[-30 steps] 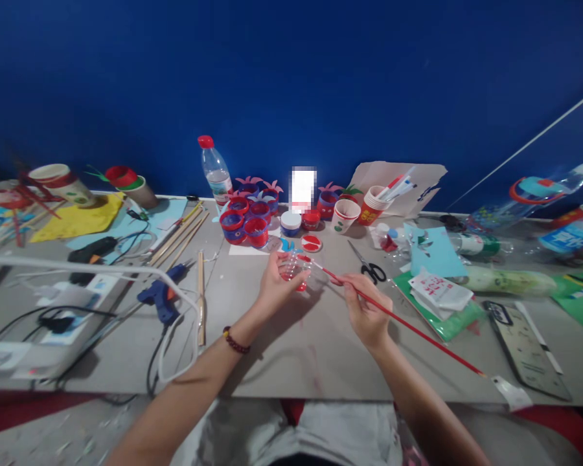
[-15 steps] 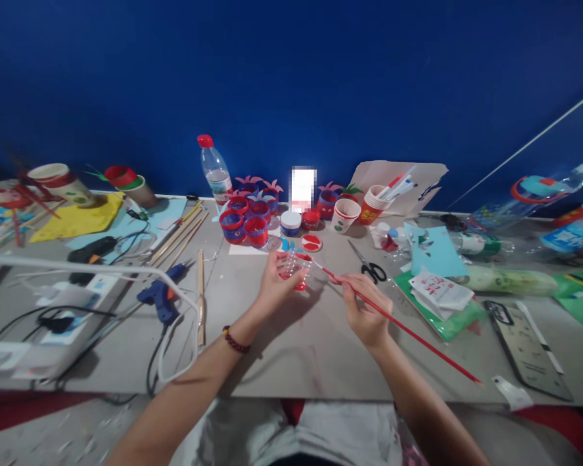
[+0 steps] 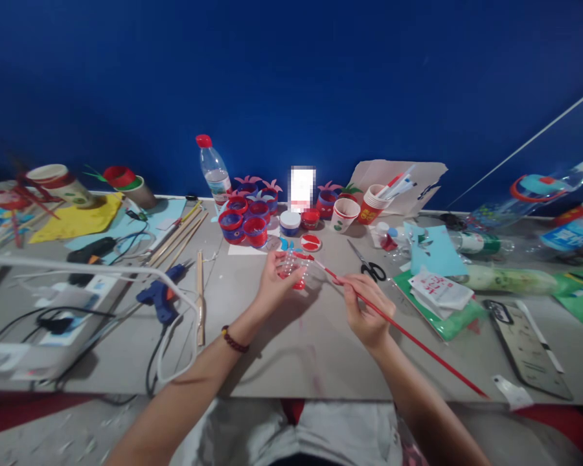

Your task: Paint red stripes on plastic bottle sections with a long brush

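My left hand [image 3: 278, 279] is closed around a small clear plastic piece [image 3: 298, 279], partly coated in red paint and looking like a cut bottle bottom. Between the fingers of my right hand [image 3: 369, 307] is a long red paintbrush [image 3: 418, 344], its handle slanting down to the right. The brush tip meets the plastic piece at its upper rim. Just beyond lie a red-smeared round lid [image 3: 311, 242], a white-lidded paint jar [image 3: 290, 223] and a small red paint pot [image 3: 311, 219]. Several red and blue painted cups [image 3: 256, 232] stand behind my left hand.
Black-handled scissors [image 3: 369, 264] lie right of centre. On the left are a blue glue gun [image 3: 162, 292], wooden sticks [image 3: 201, 298], a power strip [image 3: 78, 323] and a looping white cable [image 3: 194, 323]. A phone [image 3: 527, 349] and paper cups [image 3: 344, 215] are on the right.
The brush and my right hand have shifted very slightly right, the brush tip staying at the plastic piece's rim. My left hand keeps its hold almost unmoved.
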`<state>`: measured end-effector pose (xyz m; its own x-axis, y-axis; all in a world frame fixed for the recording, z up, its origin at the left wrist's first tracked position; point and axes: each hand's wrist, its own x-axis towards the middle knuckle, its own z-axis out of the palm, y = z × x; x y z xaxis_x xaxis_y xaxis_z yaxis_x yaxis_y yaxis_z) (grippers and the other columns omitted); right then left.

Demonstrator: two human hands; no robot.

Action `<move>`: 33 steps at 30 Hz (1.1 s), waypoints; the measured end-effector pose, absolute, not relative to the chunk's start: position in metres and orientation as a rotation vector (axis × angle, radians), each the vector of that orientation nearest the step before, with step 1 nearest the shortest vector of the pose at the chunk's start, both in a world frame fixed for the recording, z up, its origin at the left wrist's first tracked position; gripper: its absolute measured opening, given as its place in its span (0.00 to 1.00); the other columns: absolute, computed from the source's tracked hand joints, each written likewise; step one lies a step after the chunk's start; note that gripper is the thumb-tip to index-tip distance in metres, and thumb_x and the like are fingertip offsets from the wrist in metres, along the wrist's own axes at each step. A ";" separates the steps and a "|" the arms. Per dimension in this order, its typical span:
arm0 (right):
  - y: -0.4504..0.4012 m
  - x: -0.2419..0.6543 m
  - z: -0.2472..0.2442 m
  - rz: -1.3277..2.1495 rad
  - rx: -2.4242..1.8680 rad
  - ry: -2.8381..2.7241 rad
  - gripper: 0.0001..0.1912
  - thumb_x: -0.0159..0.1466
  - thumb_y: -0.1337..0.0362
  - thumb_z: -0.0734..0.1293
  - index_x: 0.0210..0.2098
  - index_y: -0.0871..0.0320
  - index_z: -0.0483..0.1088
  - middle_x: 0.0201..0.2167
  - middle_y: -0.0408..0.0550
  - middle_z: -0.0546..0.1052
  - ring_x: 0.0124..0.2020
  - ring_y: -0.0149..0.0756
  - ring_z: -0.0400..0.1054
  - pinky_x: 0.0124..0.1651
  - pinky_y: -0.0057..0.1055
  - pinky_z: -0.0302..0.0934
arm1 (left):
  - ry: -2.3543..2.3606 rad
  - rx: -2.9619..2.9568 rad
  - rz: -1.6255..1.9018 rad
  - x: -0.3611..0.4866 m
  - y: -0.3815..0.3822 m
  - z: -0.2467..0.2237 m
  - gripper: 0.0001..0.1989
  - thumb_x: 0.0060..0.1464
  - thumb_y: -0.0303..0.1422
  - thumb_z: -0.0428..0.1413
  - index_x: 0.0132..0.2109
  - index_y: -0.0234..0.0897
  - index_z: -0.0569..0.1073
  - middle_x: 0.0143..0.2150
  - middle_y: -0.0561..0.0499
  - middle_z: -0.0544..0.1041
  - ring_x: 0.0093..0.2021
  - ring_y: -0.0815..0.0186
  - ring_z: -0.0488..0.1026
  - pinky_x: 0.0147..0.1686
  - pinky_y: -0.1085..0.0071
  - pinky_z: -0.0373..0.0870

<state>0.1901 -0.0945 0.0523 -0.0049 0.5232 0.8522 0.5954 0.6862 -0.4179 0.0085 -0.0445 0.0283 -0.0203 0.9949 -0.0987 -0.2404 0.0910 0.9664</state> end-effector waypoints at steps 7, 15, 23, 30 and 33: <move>-0.094 0.191 0.049 -0.049 -0.891 -1.677 0.15 0.64 0.77 0.63 0.43 0.54 0.76 0.30 0.47 0.82 0.32 0.39 0.77 0.35 0.37 0.74 | 1.045 0.932 1.250 0.008 -0.045 0.027 0.26 0.42 0.37 0.70 0.44 0.43 0.64 0.39 0.51 0.78 0.38 0.60 0.78 0.30 0.67 0.77; -0.093 0.189 0.053 -0.116 -0.933 -1.643 0.14 0.64 0.76 0.63 0.42 0.54 0.76 0.29 0.47 0.82 0.31 0.38 0.77 0.34 0.36 0.73 | 1.068 0.893 1.214 0.010 -0.045 0.034 0.25 0.42 0.33 0.69 0.44 0.42 0.63 0.37 0.52 0.78 0.33 0.63 0.77 0.29 0.67 0.75; -0.098 0.193 0.066 0.035 -1.028 -1.517 0.10 0.67 0.70 0.62 0.38 0.54 0.75 0.31 0.48 0.82 0.33 0.38 0.77 0.38 0.35 0.73 | 1.122 0.816 1.236 0.009 -0.040 0.035 0.27 0.37 0.34 0.71 0.41 0.40 0.65 0.41 0.49 0.78 0.37 0.63 0.77 0.30 0.70 0.76; -0.089 0.213 0.100 0.158 -1.071 -1.400 0.04 0.65 0.64 0.68 0.39 0.55 0.73 0.34 0.47 0.80 0.34 0.38 0.78 0.39 0.36 0.74 | 0.957 0.647 1.214 0.006 -0.033 0.031 0.29 0.36 0.36 0.72 0.42 0.39 0.65 0.40 0.48 0.79 0.36 0.62 0.78 0.32 0.66 0.78; -0.050 0.223 0.110 0.024 -1.149 -1.507 0.05 0.64 0.60 0.69 0.36 0.54 0.75 0.35 0.47 0.80 0.34 0.37 0.77 0.39 0.35 0.72 | 0.852 0.627 1.200 0.004 -0.033 0.028 0.31 0.37 0.36 0.73 0.45 0.40 0.65 0.41 0.48 0.79 0.37 0.60 0.79 0.35 0.61 0.78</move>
<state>0.2229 -0.0498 0.1098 0.1663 0.6476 0.7436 0.6236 0.5151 -0.5881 0.0042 -0.0331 0.0278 0.1291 0.9647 -0.2296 -0.5353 0.2627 0.8028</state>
